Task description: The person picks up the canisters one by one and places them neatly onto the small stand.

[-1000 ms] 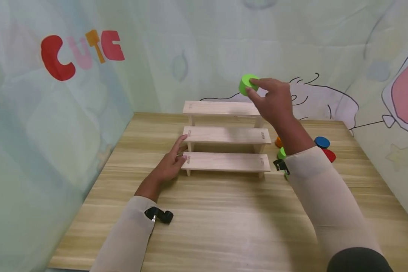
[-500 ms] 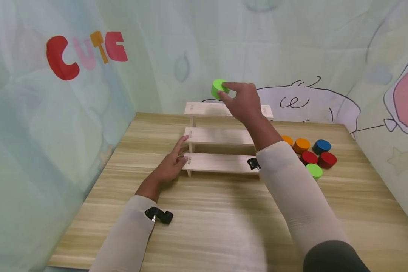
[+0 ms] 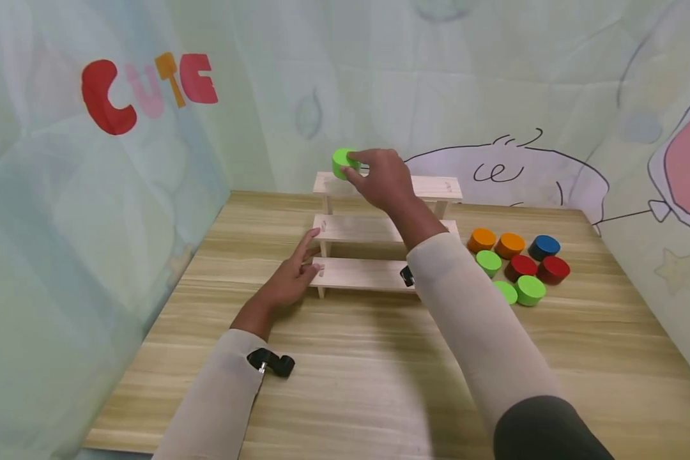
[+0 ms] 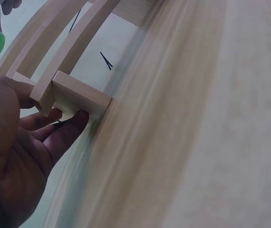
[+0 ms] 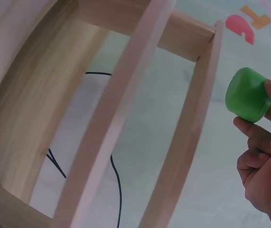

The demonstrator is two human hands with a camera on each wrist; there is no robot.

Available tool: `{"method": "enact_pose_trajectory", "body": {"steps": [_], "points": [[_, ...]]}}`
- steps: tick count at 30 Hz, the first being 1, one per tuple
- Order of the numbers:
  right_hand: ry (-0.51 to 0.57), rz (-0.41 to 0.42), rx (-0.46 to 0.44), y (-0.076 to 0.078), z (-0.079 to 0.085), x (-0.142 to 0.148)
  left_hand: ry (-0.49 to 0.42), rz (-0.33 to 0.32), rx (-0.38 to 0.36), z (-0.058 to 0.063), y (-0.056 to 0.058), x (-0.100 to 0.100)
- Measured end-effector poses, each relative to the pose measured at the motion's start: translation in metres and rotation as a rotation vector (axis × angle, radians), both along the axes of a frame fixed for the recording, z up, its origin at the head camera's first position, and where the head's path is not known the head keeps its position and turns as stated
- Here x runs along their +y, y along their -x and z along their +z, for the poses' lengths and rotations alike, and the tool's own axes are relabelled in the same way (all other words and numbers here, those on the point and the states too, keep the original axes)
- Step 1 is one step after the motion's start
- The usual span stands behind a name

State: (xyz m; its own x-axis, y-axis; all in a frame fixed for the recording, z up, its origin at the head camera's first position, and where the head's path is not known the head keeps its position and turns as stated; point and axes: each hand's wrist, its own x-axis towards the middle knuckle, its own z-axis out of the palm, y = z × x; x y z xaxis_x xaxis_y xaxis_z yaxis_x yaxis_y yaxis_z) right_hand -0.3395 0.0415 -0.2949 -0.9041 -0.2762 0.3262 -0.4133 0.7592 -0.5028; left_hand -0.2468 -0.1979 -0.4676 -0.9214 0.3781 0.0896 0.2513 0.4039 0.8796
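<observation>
Bright green colours the cylinder (image 3: 342,164) pinched between the thumb and fingers of the right hand (image 3: 384,180). It is held over the left end of the top shelf (image 3: 434,186), and the right wrist view shows it apart from the wood.

One wooden stand carries three shelves in steps, set toward the counter's far edge; the other two are the middle shelf (image 3: 362,228) and the lowest shelf (image 3: 362,273). The left hand (image 3: 290,280) rests against the stand's left end, its fingers (image 3: 306,243) spread, with the thumb by the lowest shelf and the index finger by the middle one.

Eight more cylinders lie grouped on the counter (image 3: 333,383), right of the stand and toward the far right corner: two orange cylinders (image 3: 482,240), one blue cylinder (image 3: 544,247), two red cylinders (image 3: 553,271) and three green cylinders (image 3: 531,291), one of these partly behind the right sleeve (image 3: 471,313).

Four letters (image 3: 110,96) spell CUTE on the left wall sheet.

Compared with a second ago, the held cylinder has come left and lower, from beyond the stand's right part; the right arm now uncovers more of the group, while the left hand keeps its place.
</observation>
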Motion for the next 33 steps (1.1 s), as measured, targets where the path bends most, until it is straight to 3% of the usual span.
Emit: {"method": "enact_pose_trajectory", "body": {"steps": [18, 33], "points": [[-0.129, -0.001, 0.052, 0.0, -0.017, -0.017, 0.013, 0.005, -0.002, 0.002, -0.003, -0.001], [-0.153, 0.001, 0.007, 0.001, -0.018, -0.014, 0.037, 0.004, 0.023, 0.0, 0.0, 0.0]]}}
